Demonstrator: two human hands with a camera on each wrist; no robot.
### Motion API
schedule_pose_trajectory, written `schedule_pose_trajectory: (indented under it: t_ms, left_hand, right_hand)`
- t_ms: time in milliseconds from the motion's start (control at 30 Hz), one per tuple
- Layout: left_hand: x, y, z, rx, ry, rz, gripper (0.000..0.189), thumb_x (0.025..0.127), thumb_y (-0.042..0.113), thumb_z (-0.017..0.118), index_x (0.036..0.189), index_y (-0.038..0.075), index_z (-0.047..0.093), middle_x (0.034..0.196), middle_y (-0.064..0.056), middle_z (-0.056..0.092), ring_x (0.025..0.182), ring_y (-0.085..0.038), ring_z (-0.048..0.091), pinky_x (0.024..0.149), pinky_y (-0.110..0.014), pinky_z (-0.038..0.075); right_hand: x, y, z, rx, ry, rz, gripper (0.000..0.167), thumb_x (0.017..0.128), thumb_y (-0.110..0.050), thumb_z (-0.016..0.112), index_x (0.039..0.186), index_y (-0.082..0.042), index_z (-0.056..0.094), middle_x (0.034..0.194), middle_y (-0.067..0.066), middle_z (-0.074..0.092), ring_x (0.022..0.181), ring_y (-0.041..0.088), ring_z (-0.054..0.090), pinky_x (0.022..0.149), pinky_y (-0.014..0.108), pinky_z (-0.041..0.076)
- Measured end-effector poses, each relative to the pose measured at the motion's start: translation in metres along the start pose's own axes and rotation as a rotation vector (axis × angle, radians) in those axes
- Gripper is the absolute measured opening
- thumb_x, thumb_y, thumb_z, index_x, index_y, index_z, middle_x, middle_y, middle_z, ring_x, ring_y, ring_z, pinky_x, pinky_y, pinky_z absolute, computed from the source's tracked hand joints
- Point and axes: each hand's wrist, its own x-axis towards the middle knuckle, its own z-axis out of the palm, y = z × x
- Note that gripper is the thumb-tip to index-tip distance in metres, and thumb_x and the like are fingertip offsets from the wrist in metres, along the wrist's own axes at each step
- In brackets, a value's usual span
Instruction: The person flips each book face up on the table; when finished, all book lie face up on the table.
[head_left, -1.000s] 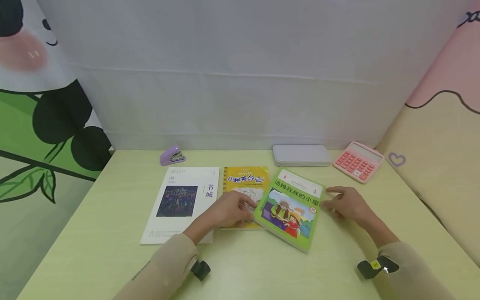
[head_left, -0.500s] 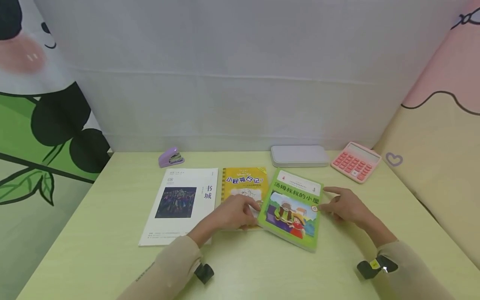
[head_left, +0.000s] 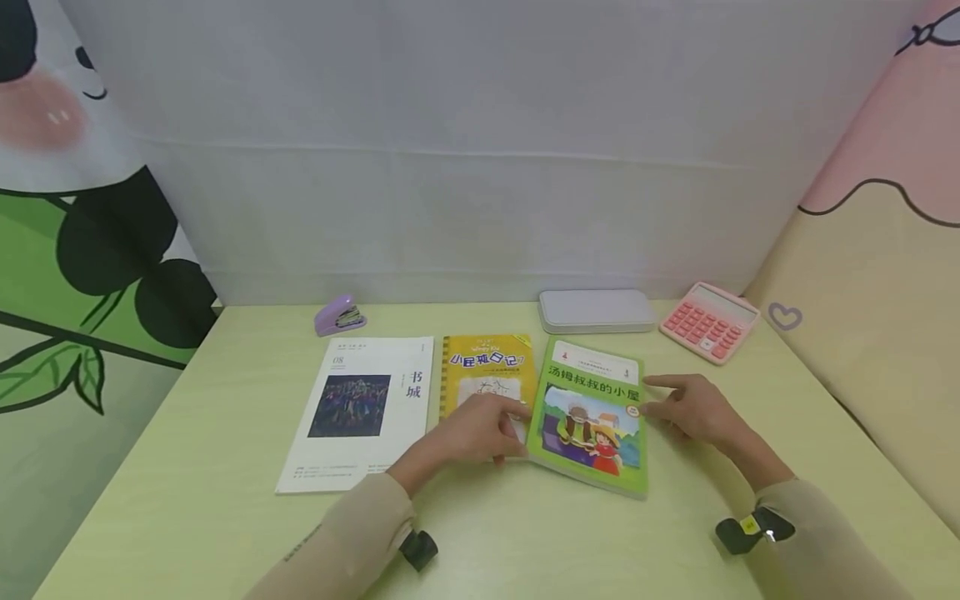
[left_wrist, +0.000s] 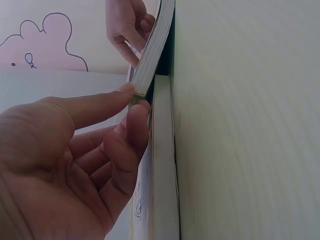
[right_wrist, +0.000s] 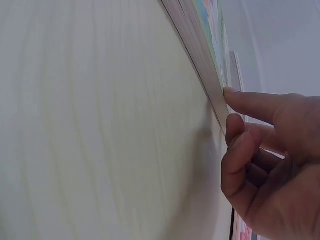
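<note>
A green-edged storybook (head_left: 592, 417) with a cartoon cover lies slightly tilted at right of centre. My left hand (head_left: 483, 429) pinches its lower left corner between thumb and curled finger; in the left wrist view, that corner of the book (left_wrist: 150, 60) is raised above the table. Beneath the left hand is a yellow spiral-edged book (head_left: 489, 367), partly hidden by it. My right hand (head_left: 693, 408) is at the storybook's right side, one fingertip touching the page edge in the right wrist view and the other fingers (right_wrist: 240, 155) loosely bent.
To the left lies a white magazine (head_left: 356, 417). Along the back of the table (head_left: 187, 500) are a purple stapler (head_left: 340, 317), a pale flat case (head_left: 596, 311) and a pink calculator (head_left: 710, 322). A grey-white cloth (head_left: 465, 208) hangs behind.
The storybook has swung to a straighter angle, its lower end moving right. My left hand has moved right with its corner; my right hand has stayed nearly still at its right edge.
</note>
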Motion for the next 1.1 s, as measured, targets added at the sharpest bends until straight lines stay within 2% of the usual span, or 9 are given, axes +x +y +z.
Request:
schedule_pose_trajectory:
  t_ms: [200, 333, 700, 933, 1000, 1100]
  left_hand:
    - [0.001, 0.004, 0.002, 0.008, -0.002, -0.012, 0.056, 0.091, 0.013, 0.083, 0.144, 0.008, 0.065, 0.073, -0.001, 0.07, 0.057, -0.014, 0.06, 0.061, -0.025, 0.043]
    - [0.001, 0.005, 0.002, 0.01, 0.0, -0.015, 0.058, 0.091, 0.013, 0.083, 0.145, 0.008, 0.064, 0.074, -0.001, 0.069, 0.057, -0.014, 0.061, 0.061, -0.024, 0.044]
    - [0.006, 0.005, 0.007, 0.002, -0.002, -0.026, 0.067, 0.089, 0.014, 0.086, 0.15, 0.01, 0.06, 0.074, -0.003, 0.068, 0.055, -0.016, 0.061, 0.058, -0.026, 0.043]
    - [0.009, 0.009, 0.008, 0.015, -0.018, -0.03, 0.079, 0.086, 0.017, 0.089, 0.156, 0.014, 0.053, 0.068, -0.004, 0.067, 0.05, -0.015, 0.058, 0.055, -0.025, 0.042]
    - [0.01, 0.01, 0.009, 0.024, -0.021, -0.041, 0.083, 0.085, 0.019, 0.09, 0.158, 0.017, 0.051, 0.071, -0.005, 0.068, 0.05, -0.015, 0.058, 0.055, -0.026, 0.044]
    - [0.011, 0.012, 0.009, 0.041, -0.024, -0.051, 0.088, 0.083, 0.021, 0.091, 0.16, 0.02, 0.048, 0.096, -0.007, 0.075, 0.049, -0.016, 0.059, 0.054, -0.027, 0.048]
  right_hand:
    - [0.001, 0.006, -0.004, 0.022, -0.036, -0.012, 0.067, 0.096, -0.026, 0.078, 0.152, 0.002, 0.053, 0.06, -0.004, 0.041, 0.052, 0.012, 0.041, 0.049, 0.026, 0.036]
    - [0.0, 0.009, -0.005, 0.062, -0.064, -0.017, 0.071, 0.096, -0.025, 0.079, 0.155, 0.002, 0.05, 0.059, -0.005, 0.039, 0.05, 0.012, 0.037, 0.048, 0.026, 0.034]
    - [-0.003, 0.008, -0.008, 0.079, -0.139, 0.01, 0.08, 0.094, -0.022, 0.079, 0.16, 0.0, 0.041, 0.068, -0.002, 0.047, 0.055, 0.013, 0.04, 0.05, 0.026, 0.036]
    - [-0.009, 0.01, -0.012, 0.089, -0.214, -0.03, 0.086, 0.094, -0.02, 0.079, 0.164, 0.0, 0.032, 0.069, -0.001, 0.049, 0.054, 0.011, 0.04, 0.051, 0.024, 0.037]
    - [-0.01, 0.011, -0.013, 0.095, -0.237, -0.039, 0.088, 0.094, -0.02, 0.079, 0.165, -0.001, 0.03, 0.069, -0.001, 0.049, 0.053, 0.011, 0.04, 0.051, 0.024, 0.037]
    - [-0.011, 0.013, -0.015, 0.111, -0.264, -0.06, 0.089, 0.094, -0.019, 0.079, 0.165, 0.0, 0.029, 0.069, -0.001, 0.049, 0.053, 0.01, 0.039, 0.05, 0.023, 0.036]
